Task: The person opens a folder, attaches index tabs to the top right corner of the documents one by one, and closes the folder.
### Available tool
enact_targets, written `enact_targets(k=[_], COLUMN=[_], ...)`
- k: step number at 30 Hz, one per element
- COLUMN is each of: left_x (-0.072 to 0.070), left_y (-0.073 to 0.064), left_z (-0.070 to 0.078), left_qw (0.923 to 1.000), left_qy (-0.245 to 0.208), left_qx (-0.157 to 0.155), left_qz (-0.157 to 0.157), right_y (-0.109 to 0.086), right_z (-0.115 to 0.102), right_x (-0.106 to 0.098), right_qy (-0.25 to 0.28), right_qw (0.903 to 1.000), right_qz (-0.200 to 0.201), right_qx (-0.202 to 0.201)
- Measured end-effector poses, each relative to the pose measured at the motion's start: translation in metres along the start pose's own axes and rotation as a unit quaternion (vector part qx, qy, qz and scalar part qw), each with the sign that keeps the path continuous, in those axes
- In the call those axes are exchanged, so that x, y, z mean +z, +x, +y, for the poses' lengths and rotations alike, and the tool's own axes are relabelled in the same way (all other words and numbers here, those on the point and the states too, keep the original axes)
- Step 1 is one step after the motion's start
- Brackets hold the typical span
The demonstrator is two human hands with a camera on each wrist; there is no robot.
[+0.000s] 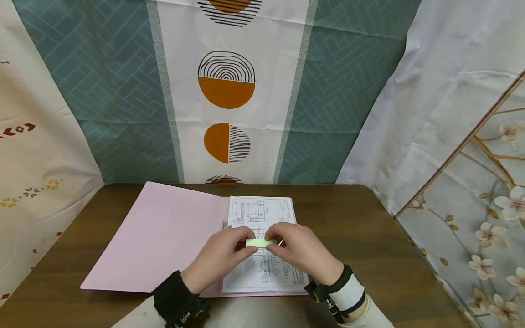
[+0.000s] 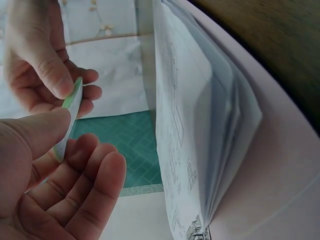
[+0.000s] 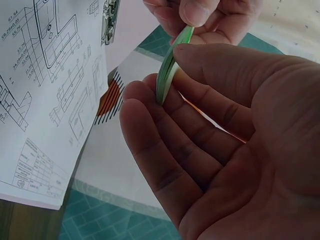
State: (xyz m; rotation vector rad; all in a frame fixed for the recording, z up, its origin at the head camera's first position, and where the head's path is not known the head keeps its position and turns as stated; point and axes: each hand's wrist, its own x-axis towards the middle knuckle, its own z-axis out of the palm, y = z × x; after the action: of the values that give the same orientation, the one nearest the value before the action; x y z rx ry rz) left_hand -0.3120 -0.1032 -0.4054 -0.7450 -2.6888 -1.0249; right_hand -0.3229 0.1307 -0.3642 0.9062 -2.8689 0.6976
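A narrow pad of pale green sticky notes (image 1: 260, 243) is held level above printed drawing sheets (image 1: 283, 278). My left hand (image 1: 223, 249) pinches one end between thumb and fingers; my right hand (image 1: 302, 249) pinches the other. In the left wrist view the pad (image 2: 75, 104) appears edge-on between both thumbs, its green edge and paler face showing. Close up in the right wrist view, thin layers show along the pad (image 3: 166, 75), with a slight bend. The sheets lie on the right side of an open pink folder (image 1: 176, 228), partly hidden by my hands.
A metal clip (image 3: 109, 22) fastens the stack of sheets at the folder's spine. The folder lies on a dark brown wooden table (image 1: 348, 218). Patterned curtains (image 1: 229, 91) hang behind and on both sides of the table.
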Motion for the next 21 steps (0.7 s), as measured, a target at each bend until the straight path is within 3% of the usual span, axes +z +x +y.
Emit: enact_targets(k=[8,21], left_x=[-0.006,-0.009], left_y=[-0.002,-0.001], left_z=[0.0,0.003], left_qw=[1.0,1.0], left_qy=[0.001,0.004], left_qx=[0.008,-0.006], left_qz=[-0.004,-0.002], right_y=[-0.001,0.0], right_z=[-0.004,-0.006], right_x=[-0.002,-0.003], right_qy=[-0.002,-0.012], right_qw=[0.9999,0.9996], right_qz=[-0.008,0.016], right_qx=[-0.011,-0.017])
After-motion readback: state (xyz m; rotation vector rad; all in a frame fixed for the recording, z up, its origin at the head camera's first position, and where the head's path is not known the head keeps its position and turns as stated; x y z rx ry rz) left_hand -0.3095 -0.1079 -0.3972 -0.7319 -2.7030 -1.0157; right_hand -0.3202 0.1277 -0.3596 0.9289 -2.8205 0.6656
